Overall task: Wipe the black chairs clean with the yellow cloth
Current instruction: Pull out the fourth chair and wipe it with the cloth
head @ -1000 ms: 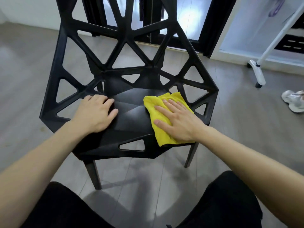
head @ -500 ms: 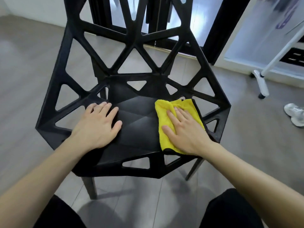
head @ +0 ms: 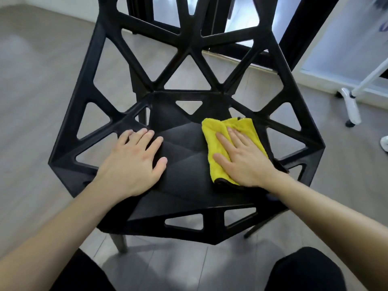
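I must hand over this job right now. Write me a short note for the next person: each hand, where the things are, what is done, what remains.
Left hand: open, flat on the left part of the seat of the black chair, holds nothing.
Right hand: open, straight fingers press the yellow cloth on the right part of the seat.
Things: the cloth lies folded on the seat, near the right rim.
Done: the wiping goes on at the right side of the seat; how much is clean cannot be told.
Left: probably the rest of the seat, the open-work back and sides, then any other chairs.
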